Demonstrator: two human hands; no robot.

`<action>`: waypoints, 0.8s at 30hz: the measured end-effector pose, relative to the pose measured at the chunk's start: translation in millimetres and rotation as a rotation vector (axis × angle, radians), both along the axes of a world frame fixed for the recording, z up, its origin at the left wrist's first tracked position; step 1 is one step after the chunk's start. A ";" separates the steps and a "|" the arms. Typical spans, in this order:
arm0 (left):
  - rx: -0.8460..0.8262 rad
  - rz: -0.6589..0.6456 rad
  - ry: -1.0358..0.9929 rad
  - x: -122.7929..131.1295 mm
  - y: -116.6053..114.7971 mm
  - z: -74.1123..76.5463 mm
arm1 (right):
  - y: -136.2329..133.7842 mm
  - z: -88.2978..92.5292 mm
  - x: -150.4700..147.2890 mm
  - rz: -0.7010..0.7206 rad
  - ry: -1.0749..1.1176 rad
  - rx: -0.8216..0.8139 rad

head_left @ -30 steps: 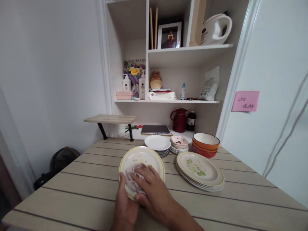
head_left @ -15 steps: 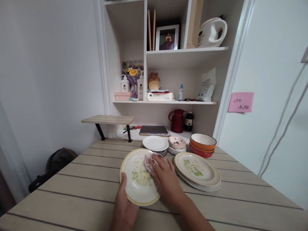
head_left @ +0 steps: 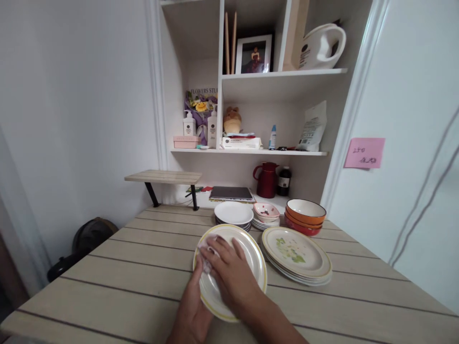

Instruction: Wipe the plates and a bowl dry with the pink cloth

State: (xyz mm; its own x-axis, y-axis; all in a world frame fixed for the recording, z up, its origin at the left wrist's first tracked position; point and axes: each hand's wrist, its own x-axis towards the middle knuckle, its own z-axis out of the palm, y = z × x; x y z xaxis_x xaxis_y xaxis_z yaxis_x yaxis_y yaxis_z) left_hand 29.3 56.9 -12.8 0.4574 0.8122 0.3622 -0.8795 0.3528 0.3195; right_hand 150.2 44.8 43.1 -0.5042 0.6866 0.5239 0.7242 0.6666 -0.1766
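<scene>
A white plate [head_left: 253,255] with a yellow rim is held over the front of the table, its upper face toward me. My left hand [head_left: 193,301] grips its lower left edge, thumb on top and fingers underneath. Across the plate's face lies my right hand [head_left: 233,277], pressing a crumpled pale cloth [head_left: 207,260] against the left side. The hand and cloth cover much of the plate's middle. Just to the right sits a stack of similar plates [head_left: 297,253], the top one bearing a green leaf pattern.
Behind stand a stack of white plates [head_left: 234,212], small pink bowls [head_left: 266,210] and orange and red bowls [head_left: 305,217]. A small raised wooden shelf [head_left: 163,177] stands at the back left. Farther back are a red jug [head_left: 266,180], a dark bottle [head_left: 284,181] and a closed laptop [head_left: 231,193].
My right hand and the cloth have moved from the plate's upper right to its left side, near my left thumb. The plate has shifted slightly right in view.
</scene>
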 end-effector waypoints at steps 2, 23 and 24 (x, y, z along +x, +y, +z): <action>-0.026 -0.015 0.023 7.7 -2.7 4.2 | 7.5 0.3 8.1 -0.130 0.008 0.000; -0.075 0.106 0.010 -14.9 1.7 -2.1 | -8.9 4.4 3.6 0.150 0.025 -0.138; -0.064 0.061 0.031 -9.1 0.6 -1.3 | -6.3 5.1 5.4 0.092 0.036 -0.125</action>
State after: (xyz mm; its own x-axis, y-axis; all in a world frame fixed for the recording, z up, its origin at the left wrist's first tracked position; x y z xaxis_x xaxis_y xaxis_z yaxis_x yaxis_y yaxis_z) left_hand 20.2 57.5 -14.1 0.4167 0.8599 0.2949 -0.8899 0.3196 0.3256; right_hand 155.5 38.5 48.2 -0.5503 0.6995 0.4558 0.6530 0.7008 -0.2872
